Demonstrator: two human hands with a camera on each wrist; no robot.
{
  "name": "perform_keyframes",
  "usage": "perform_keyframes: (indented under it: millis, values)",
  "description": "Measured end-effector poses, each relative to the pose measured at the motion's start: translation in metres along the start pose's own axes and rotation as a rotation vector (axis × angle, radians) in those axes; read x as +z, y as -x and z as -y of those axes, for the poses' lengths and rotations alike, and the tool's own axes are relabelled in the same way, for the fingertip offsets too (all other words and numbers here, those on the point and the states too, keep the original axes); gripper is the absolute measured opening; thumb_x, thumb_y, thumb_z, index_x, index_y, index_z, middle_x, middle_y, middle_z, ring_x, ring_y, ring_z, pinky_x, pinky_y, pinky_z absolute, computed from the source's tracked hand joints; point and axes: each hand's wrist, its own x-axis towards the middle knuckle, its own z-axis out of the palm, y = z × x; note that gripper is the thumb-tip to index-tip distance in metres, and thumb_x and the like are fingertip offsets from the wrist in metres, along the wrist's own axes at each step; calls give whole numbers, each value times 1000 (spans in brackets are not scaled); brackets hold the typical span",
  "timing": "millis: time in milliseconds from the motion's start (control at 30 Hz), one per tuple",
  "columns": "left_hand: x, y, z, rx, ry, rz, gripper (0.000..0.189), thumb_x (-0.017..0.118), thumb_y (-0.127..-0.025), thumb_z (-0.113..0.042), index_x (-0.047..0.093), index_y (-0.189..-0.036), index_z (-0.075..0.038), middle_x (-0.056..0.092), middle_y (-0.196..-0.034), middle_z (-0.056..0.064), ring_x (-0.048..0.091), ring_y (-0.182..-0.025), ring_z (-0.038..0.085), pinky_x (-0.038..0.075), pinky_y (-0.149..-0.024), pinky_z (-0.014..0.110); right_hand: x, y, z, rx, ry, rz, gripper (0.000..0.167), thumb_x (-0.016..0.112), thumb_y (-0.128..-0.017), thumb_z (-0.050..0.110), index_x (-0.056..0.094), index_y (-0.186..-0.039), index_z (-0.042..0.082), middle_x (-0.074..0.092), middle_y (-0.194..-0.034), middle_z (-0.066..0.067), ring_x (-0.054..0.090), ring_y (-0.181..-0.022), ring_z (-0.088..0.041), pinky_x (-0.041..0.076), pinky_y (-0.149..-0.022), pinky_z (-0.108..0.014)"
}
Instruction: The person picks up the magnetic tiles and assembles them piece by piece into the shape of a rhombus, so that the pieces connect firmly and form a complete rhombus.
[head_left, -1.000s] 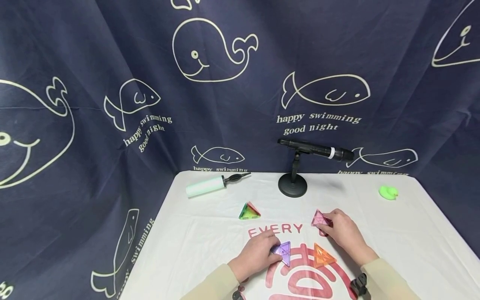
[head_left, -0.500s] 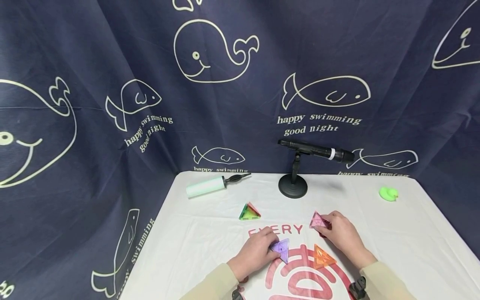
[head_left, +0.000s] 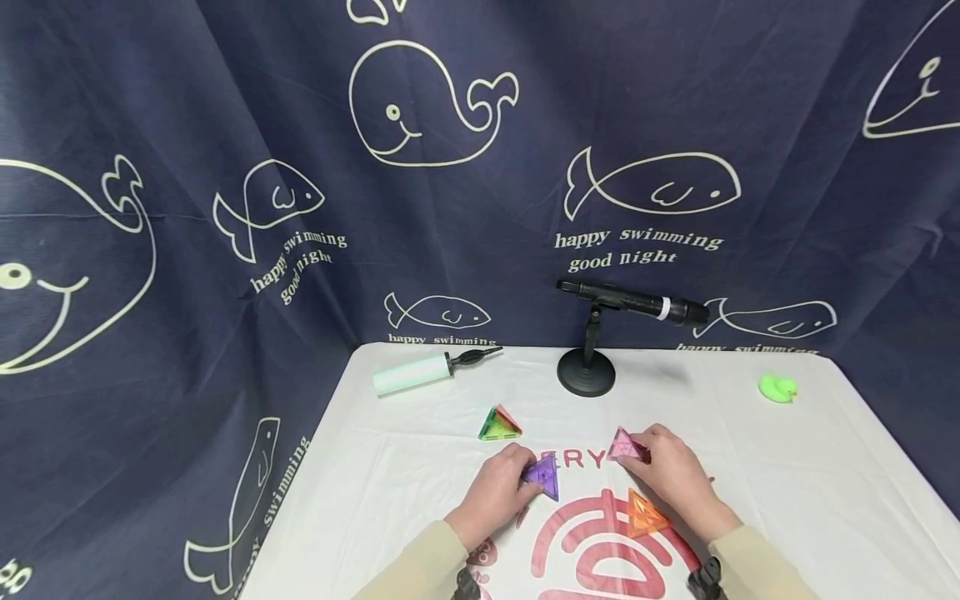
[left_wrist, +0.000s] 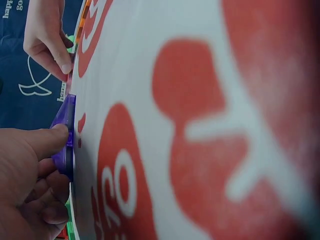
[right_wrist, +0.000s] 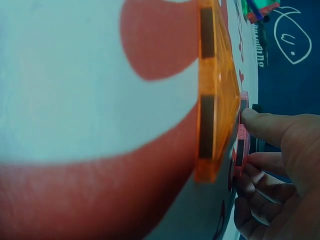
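Curtain (head_left: 465, 242) reads "happy swimming good night"; tablecloth (head_left: 405, 450), "ERY"

Both forearms (head_left: 418, 565) forward, thumbs (left_wrist: 47, 140) and fingers (right_wrist: 268, 187) in pinches.

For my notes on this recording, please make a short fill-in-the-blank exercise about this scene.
1. The left hand pinches a triangular tile coloured ____.
2. The right hand pinches another tile, coloured ____.
3. The loose tile close by the right hand is coloured ____.
4. The toy duck is coloured ____.

Missing words: purple; pink; orange; green.
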Motion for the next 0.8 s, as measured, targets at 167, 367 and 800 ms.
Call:
perform_keyframes:
  millis: [167, 367, 800]
  values:
    - [-2, 0, 5, -29, -13, -54, 30, 86, -88, -26, 69, -106, -11, 65, -99, -3, 61, -86, 6, 54, -80, 25, 2, 0, 5, -1, -5, 17, 55, 89, -84, 30, 72, -117, -10, 61, -93, -9, 58, -80, -23, 54, -79, -49]
    - [-5, 0, 8, -81, -1, -89, 33, 89, -85, -24, 66, -104, -11, 63, -95, -3, 57, -81, 7, 53, -75, 28, 5, -2, 10, -13, -17, 31, 54, 90, -83, 32, 74, -116, -8, 60, -92, -7, 58, -80, -22, 54, -79, -49]
    - [-6, -1, 10, -114, -17, -81, 29, 85, -90, -24, 68, -110, -10, 68, -109, 3, 67, -96, 18, 56, -85, 34, 15, -4, 34, -47, -15, 26, 51, 91, -82, 31, 76, -116, -4, 59, -89, -4, 56, -79, -20, 53, -78, -45]
